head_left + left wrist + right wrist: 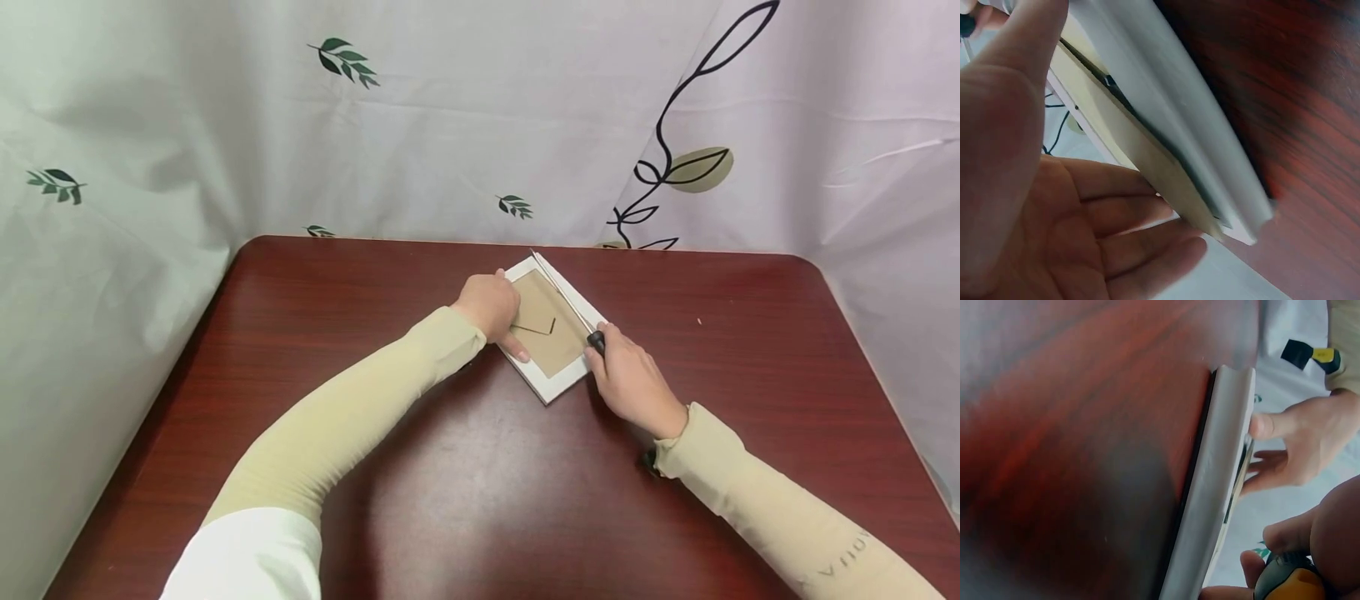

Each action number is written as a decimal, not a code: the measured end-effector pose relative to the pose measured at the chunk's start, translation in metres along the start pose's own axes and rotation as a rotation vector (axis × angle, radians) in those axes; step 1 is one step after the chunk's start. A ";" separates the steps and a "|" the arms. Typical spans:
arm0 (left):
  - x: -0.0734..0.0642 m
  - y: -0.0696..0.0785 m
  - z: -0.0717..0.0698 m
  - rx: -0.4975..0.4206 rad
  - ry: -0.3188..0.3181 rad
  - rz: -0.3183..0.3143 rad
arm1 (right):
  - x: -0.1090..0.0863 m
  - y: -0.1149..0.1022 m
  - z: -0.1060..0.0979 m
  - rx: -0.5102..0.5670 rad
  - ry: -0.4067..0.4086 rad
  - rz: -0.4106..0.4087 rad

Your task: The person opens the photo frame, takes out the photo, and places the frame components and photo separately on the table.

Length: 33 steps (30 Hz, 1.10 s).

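A white picture frame (551, 390) lies face down near the table's far edge, its brown backing board (558, 358) up. My left hand (491, 307) rests on its left side, thumb straight along the near-left rail. In the left wrist view, its loosely extended fingers (1141, 250) touch a beige board flap (1147, 153) that stands out from the frame's back. My right hand (633, 379) grips the dark handle of a screwdriver (597, 340), which shows a yellow-orange part in the right wrist view. Its shaft lies along the right rail, the tip at the far corner.
The dark red wooden table (465, 492) surrounds the frame. A tiny pale scrap (700, 321) lies to the right. A white curtain (420, 142) with leaf prints hangs behind the table and at both sides. A black and yellow device (1310, 355) sits at the left wrist.
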<state>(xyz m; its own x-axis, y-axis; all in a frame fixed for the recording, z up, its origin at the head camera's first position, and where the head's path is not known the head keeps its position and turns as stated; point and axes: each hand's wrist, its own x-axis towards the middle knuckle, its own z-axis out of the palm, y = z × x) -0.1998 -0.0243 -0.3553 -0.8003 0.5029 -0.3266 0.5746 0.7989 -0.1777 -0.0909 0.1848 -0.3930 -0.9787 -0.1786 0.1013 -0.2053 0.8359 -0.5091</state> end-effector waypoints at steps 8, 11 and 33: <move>-0.003 0.010 0.000 0.033 -0.035 -0.050 | 0.013 0.004 -0.002 -0.020 -0.011 -0.001; -0.004 0.014 0.000 0.040 -0.040 -0.075 | 0.017 0.005 -0.002 -0.028 -0.024 -0.009; -0.007 0.048 0.001 0.017 -0.043 -0.281 | 0.055 0.016 -0.009 -0.090 -0.080 -0.065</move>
<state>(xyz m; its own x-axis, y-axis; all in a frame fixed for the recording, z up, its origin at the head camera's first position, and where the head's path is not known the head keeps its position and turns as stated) -0.1663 0.0096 -0.3626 -0.9206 0.2478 -0.3019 0.3344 0.8993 -0.2818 -0.1480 0.1928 -0.3880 -0.9603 -0.2719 0.0616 -0.2718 0.8636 -0.4247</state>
